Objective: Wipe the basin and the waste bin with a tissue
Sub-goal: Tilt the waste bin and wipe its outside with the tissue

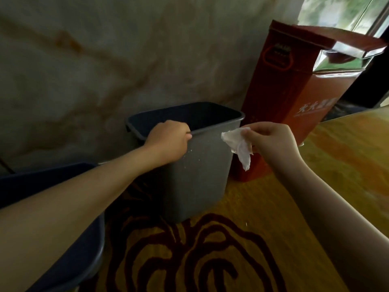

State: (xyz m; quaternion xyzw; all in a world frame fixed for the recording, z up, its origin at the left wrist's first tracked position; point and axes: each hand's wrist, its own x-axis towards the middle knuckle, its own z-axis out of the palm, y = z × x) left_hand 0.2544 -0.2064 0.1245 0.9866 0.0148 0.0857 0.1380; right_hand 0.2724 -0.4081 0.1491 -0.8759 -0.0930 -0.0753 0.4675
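Note:
A grey rectangular waste bin (202,175) stands upright on the patterned surface, its near wall speckled with small white bits. My left hand (168,141) grips the bin's near rim, fingers curled over the edge. My right hand (271,140) pinches a crumpled white tissue (240,145) just right of the bin's near right corner; the tissue hangs down and is close to the bin wall. A dark blue basin (42,180) sits at the lower left, largely hidden by my left forearm.
A tall red box (294,98) with an open flap stands right behind the bin, against the marbled wall (84,60). The yellow surface with dark red pattern (210,249) stretches in front. A window (341,11) shows at the top right.

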